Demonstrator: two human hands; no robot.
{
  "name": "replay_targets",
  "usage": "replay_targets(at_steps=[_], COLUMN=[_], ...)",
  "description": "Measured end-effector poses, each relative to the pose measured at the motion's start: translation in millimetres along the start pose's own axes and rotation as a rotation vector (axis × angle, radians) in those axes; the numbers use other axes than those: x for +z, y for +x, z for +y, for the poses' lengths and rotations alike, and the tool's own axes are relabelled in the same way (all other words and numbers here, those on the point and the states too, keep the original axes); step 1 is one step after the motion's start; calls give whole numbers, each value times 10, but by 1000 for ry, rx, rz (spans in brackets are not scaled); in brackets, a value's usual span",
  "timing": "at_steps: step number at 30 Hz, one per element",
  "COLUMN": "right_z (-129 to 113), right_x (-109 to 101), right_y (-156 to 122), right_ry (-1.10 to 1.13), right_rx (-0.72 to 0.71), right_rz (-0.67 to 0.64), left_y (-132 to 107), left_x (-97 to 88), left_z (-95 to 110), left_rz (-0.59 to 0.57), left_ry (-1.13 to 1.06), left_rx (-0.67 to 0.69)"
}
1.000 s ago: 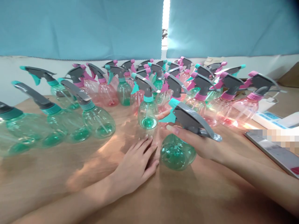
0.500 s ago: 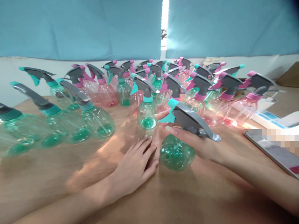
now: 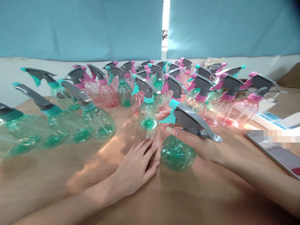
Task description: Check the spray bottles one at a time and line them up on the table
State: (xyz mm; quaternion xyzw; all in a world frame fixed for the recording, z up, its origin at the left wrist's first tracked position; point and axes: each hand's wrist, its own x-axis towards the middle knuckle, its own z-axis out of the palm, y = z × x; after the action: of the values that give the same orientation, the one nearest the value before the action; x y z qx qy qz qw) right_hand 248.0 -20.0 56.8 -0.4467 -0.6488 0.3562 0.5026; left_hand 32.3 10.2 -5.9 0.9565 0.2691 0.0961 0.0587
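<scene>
My right hand (image 3: 199, 142) is closed round the neck of a green see-through spray bottle (image 3: 178, 154), just under its grey head with a turquoise nozzle and trigger. The thumb shows in front; the other fingers are mostly behind the bottle. To the left of it, my left hand (image 3: 138, 162) lies flat on the wooden table (image 3: 112, 203), fingers stretched out and holding nothing. Just beyond its fingertips stands another green spray bottle (image 3: 148, 117), upright. A further green spray bottle (image 3: 99, 123) stands to the left.
Several green spray bottles line the left side. Pink spray bottles (image 3: 246, 106) and more green ones crowd the back and right. A phone-like flat device (image 3: 269, 153) lies at the right, near a white power strip (image 3: 269, 120). A blue curtain (image 3: 82, 28) hangs behind.
Almost nothing differs. Both hands and the held spray bottle keep their places; the view has shifted very slightly.
</scene>
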Motion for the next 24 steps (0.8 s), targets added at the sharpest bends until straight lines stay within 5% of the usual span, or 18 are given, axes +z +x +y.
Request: replay_targets(at_steps=[12,24], right_z=[-11,-101], right_x=[-2,30], right_y=[8,28], right_ry=[4,-65], right_rx=[-19,-18], right_rz=[-44,43], left_y=[5,-5], left_x=[-4,-3], left_z=[0,4], left_rz=[-7,-10], left_ry=[0,0], left_rx=[-8,-14])
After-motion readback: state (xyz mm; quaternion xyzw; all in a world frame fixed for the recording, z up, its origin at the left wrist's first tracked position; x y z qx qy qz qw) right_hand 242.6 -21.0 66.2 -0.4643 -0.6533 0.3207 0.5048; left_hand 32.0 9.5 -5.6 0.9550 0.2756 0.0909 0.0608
